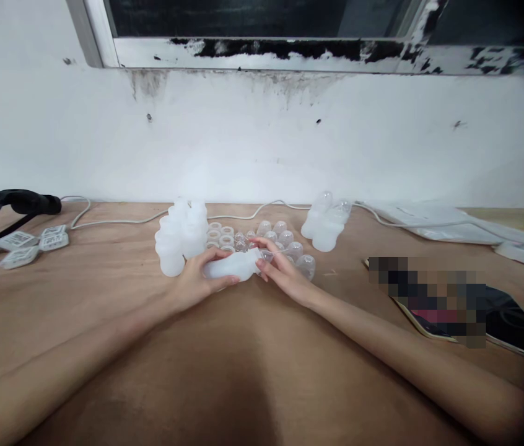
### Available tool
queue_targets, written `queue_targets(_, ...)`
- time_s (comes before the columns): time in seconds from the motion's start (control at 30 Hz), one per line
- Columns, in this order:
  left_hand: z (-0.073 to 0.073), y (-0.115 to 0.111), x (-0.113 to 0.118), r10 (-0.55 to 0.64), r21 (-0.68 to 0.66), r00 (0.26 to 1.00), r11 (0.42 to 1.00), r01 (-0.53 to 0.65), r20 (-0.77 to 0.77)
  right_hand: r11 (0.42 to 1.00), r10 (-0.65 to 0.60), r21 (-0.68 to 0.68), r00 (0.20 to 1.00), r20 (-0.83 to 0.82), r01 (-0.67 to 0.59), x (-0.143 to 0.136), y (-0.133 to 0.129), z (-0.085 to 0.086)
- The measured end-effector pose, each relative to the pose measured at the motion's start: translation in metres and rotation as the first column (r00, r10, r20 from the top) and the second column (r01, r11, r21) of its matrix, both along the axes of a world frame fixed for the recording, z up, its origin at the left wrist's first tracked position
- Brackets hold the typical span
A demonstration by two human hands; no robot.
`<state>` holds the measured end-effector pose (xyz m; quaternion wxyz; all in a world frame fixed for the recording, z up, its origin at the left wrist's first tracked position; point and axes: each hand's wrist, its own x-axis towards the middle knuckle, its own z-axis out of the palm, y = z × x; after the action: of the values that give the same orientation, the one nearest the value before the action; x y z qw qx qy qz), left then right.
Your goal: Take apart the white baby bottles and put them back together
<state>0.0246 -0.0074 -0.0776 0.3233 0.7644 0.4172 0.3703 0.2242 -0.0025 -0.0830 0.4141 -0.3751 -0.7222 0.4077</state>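
A translucent white bottle (229,266) lies tilted between my hands, its neck pointing right. My left hand (199,272) is wrapped round the bottle's body. At the neck end, my right hand (283,271) has its fingers closed on a clear, teat-like piece (266,254), partly hidden by the fingers. Behind the hands are white rings (214,228), small clear teats (240,238) and clear domed caps (285,238). Several white bottles (182,226) stand in a group just behind my left hand.
More bottles with clear domes (326,223) stand at the back right. A white cable (117,222) runs along the wall. Phones (517,322) lie on the wooden table (113,272) at right. White packets (19,256) and a black strap (25,201) are at left.
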Motion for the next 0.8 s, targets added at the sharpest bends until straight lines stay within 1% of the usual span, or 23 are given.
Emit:
queue_targets(0.07,0.0,0.001,0.001,-0.002,-0.032,0.999,0.999,0.004,0.033,0.997,0.073,0.043,0.995,-0.063,-0.071,0.0,-0.003,0.004)
queue_targets(0.13,0.001,-0.001,0.001,0.01,-0.03,0.999,1.0,-0.008,0.049,0.994,0.089,0.073,0.993,-0.073,-0.084,0.0,-0.003,0.007)
queue_targets(0.2,0.001,-0.004,0.001,0.029,0.021,0.999,0.999,-0.029,0.019,0.994,0.016,0.104,1.0,-0.026,-0.013,0.0,-0.001,0.006)
queue_targets(0.27,0.0,-0.008,0.001,0.046,0.117,0.998,0.992,-0.041,-0.047,0.987,-0.086,0.143,0.994,0.064,0.076,0.002,0.002,0.004)
queue_targets(0.3,0.0,-0.01,0.001,0.052,0.161,0.996,0.986,-0.039,-0.079,0.983,-0.113,0.159,0.988,0.108,0.095,0.002,0.002,0.003)
queue_targets(0.37,0.001,-0.011,0.001,0.06,0.208,0.992,0.977,-0.037,-0.107,0.982,-0.107,0.174,0.977,0.187,0.074,0.004,0.002,0.002)
queue_targets(0.43,0.002,-0.009,0.001,0.066,0.186,0.995,0.981,-0.052,-0.07,0.978,-0.094,0.204,0.975,0.202,0.052,0.004,0.0,0.003)
queue_targets(0.47,0.003,-0.007,0.0,0.069,0.158,0.997,0.986,-0.063,-0.038,0.974,-0.084,0.222,0.981,0.177,0.043,0.003,-0.002,0.004)
queue_targets(0.53,0.005,-0.003,0.0,0.072,0.096,0.997,0.993,-0.075,0.033,0.968,-0.028,0.25,0.997,0.072,0.009,0.001,-0.004,0.006)
queue_targets(0.6,0.006,0.0,-0.001,0.053,0.039,0.995,0.998,-0.056,0.08,0.973,0.057,0.229,0.997,-0.061,-0.042,-0.002,-0.004,0.008)
queue_targets(0.63,0.006,0.0,-0.001,0.035,0.019,0.995,0.999,-0.037,0.092,0.977,0.071,0.208,0.99,-0.118,-0.046,-0.002,-0.002,0.009)
queue_targets(0.7,0.006,-0.001,-0.001,-0.003,-0.001,0.996,1.0,0.003,0.091,0.989,0.021,0.15,0.982,-0.188,0.008,-0.003,0.002,0.008)
queue_targets(0.73,0.005,-0.002,0.0,-0.01,0.006,0.997,1.0,0.009,0.075,0.992,-0.024,0.118,0.982,-0.188,0.047,-0.003,0.004,0.008)
queue_targets(0.8,0.003,-0.005,0.0,0.009,0.063,1.0,0.998,-0.009,0.001,0.995,-0.08,0.053,0.991,-0.111,0.087,-0.001,0.007,0.006)
